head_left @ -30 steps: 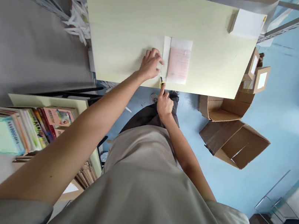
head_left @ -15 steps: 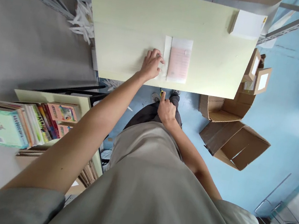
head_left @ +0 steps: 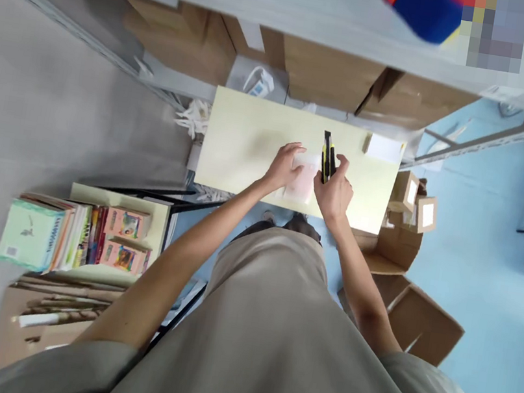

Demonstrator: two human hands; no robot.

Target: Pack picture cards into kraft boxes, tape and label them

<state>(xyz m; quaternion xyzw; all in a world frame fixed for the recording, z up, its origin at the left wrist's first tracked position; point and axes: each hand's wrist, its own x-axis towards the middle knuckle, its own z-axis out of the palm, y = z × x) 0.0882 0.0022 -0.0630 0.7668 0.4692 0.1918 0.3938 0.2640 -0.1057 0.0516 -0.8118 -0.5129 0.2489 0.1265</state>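
A pale yellow table (head_left: 246, 135) stands in front of me. On it lies a flat white packet with a pink sheet inside (head_left: 305, 175). My left hand (head_left: 284, 167) rests flat on the packet's left part. My right hand (head_left: 334, 191) is raised over the packet's right side and grips a black and yellow utility knife (head_left: 328, 156), which points away from me. A white box (head_left: 384, 148) sits at the table's far right corner.
Open cardboard boxes (head_left: 425, 323) lie on the blue floor at the right, small ones (head_left: 413, 203) beside the table. Books (head_left: 83, 234) stand on a low shelf at the left. Large cartons (head_left: 330, 72) sit on a rack behind the table. Paper scraps (head_left: 195, 117) lie at the table's left.
The camera has pulled back and up. My right hand has come up from below the table's near edge and now holds the knife over the packet. My left hand stays on the packet.
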